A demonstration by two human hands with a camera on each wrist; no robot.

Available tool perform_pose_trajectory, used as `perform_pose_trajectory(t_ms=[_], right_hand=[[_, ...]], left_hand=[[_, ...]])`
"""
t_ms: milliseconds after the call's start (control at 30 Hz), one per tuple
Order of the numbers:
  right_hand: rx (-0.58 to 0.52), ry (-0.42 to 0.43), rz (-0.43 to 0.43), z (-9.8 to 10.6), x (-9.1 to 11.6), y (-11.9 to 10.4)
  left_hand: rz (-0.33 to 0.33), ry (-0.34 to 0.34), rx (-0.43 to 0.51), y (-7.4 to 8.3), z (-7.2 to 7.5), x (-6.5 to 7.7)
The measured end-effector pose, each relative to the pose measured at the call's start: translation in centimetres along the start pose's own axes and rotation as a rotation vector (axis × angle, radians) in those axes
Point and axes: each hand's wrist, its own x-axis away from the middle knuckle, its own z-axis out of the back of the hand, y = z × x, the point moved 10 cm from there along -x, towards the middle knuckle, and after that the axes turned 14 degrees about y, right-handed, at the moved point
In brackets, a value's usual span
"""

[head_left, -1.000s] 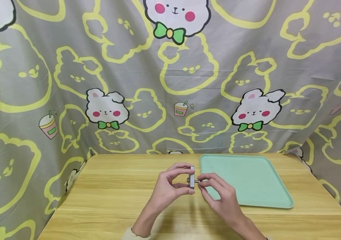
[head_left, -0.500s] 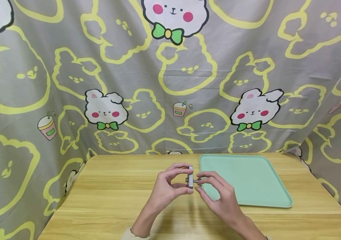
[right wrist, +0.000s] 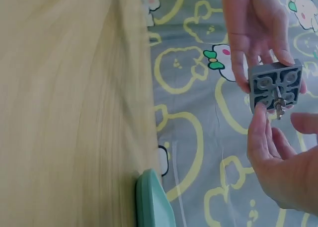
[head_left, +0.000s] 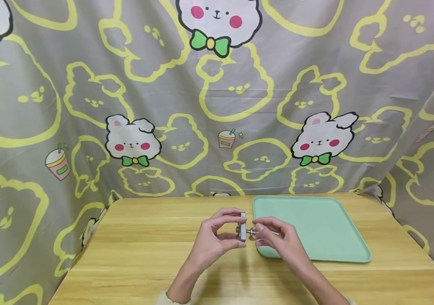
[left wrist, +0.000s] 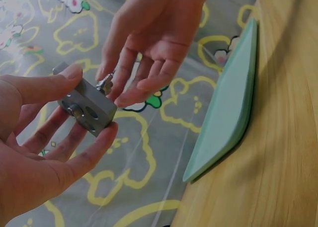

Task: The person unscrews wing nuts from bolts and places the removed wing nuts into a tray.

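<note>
My left hand [head_left: 211, 241] holds a grey square block [head_left: 243, 226] on edge above the table, thumb and fingers at opposite edges. In the right wrist view, the block [right wrist: 276, 85] shows round hollows on its recessed face. A bolt passes through its middle, its hex head [left wrist: 74, 110] on the side toward my left palm. On the protruding thread sits a silver wing nut [right wrist: 279, 107]. My right hand [head_left: 283, 239] is around the wing nut; in the right wrist view its thumb and index finger stand apart on either side of it.
A pale green tray [head_left: 316, 228] lies on the wooden table [head_left: 137, 245], behind and to the right of my hands. A grey curtain [head_left: 186, 97] with cartoon rabbits hangs around the back and sides.
My right hand has rotated at the wing nut, its thumb and fingers shifting so that more of the nut shows. My left hand keeps the block nearly still.
</note>
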Motion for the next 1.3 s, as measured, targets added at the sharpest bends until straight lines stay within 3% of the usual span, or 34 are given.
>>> perform_pose_trajectory(t_ms=[100, 333, 500, 700, 867, 1300], right_hand=[[-0.041, -0.045, -0.105, -0.3, 0.0, 0.9], [-0.067, -0.103, -0.182, -0.5, 0.2, 1.5], [-0.074, -0.127, -0.196, -0.8, 0.4, 1.5], [-0.059, -0.113, -0.143, -0.6, 0.3, 1.3], [0.012, -0.076, 0.012, -0.5, 0.2, 0.2], [0.185, 0.02, 0.71, -1.3, 2.7, -5.0]], left_hand=[[-0.004, -0.007, -0.008, 0.0, -0.1, 0.1], [-0.024, -0.029, -0.03, 0.0, -0.5, 0.2], [-0.015, -0.029, -0.03, 0.0, -0.6, 0.2], [-0.013, -0.027, -0.032, 0.0, -0.6, 0.3], [-0.012, -0.017, -0.021, -0.2, -0.4, 0.1], [-0.037, -0.019, 0.028, 0.1, 0.0, 0.0]])
